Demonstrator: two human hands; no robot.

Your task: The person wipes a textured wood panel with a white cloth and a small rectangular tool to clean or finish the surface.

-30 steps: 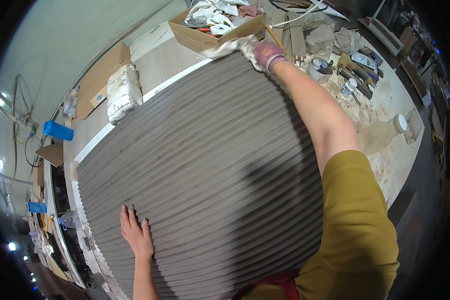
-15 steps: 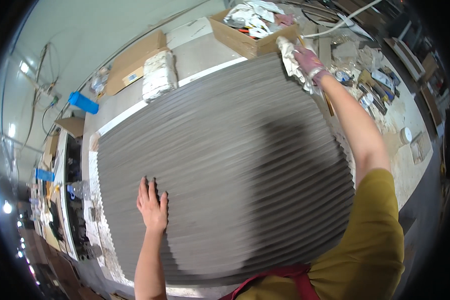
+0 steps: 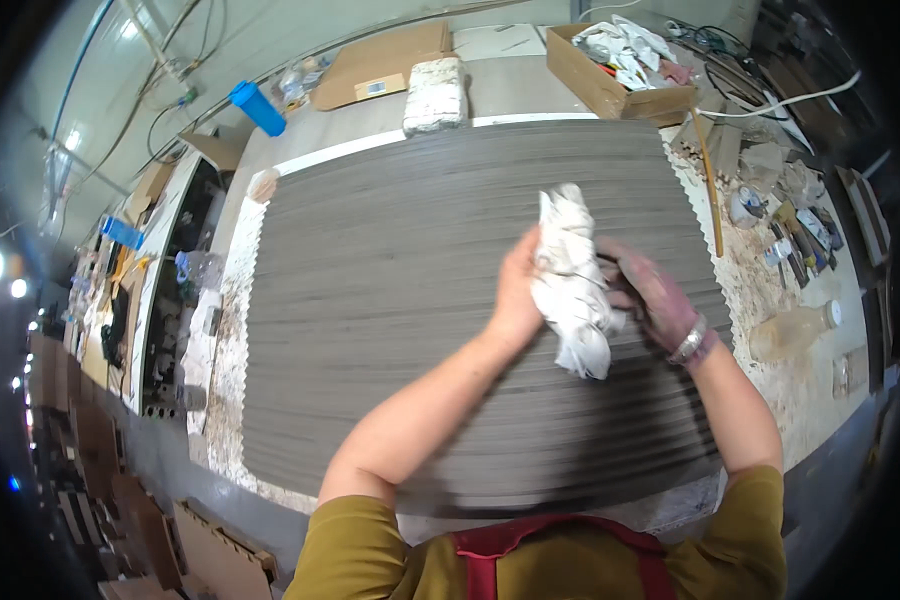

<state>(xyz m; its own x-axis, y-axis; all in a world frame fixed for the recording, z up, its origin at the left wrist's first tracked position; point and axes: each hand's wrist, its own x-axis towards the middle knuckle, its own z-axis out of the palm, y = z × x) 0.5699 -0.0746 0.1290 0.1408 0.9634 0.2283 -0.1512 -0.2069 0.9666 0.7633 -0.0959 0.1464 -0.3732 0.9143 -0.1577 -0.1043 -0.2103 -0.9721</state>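
A crumpled white rag (image 3: 573, 285) is bunched lengthwise above the right half of a large grey ribbed panel (image 3: 390, 290). My left hand (image 3: 518, 285), bare, grips the rag from its left side, with the fingers partly hidden behind it. On the other side is my right hand (image 3: 660, 300) in a dusty pink glove. Its fingers are curved and apart, close against the rag's right edge. Slight blur hides whether they touch the cloth. The panel lies flat on a worktable (image 3: 228, 345) with a white, stained border.
Beyond the panel are a white wrapped block (image 3: 436, 95), flat cardboard (image 3: 385, 60), a blue bottle (image 3: 258, 108) and a cardboard box (image 3: 610, 95) of rags. Along the right edge lie a thin wooden stick (image 3: 711, 190), several tools (image 3: 800, 240) and a cloudy plastic bottle (image 3: 795, 330).
My right hand has come back from the panel's far right corner with the rag. My left hand has left the panel's surface, moved right and taken hold of the rag. The view has shifted.
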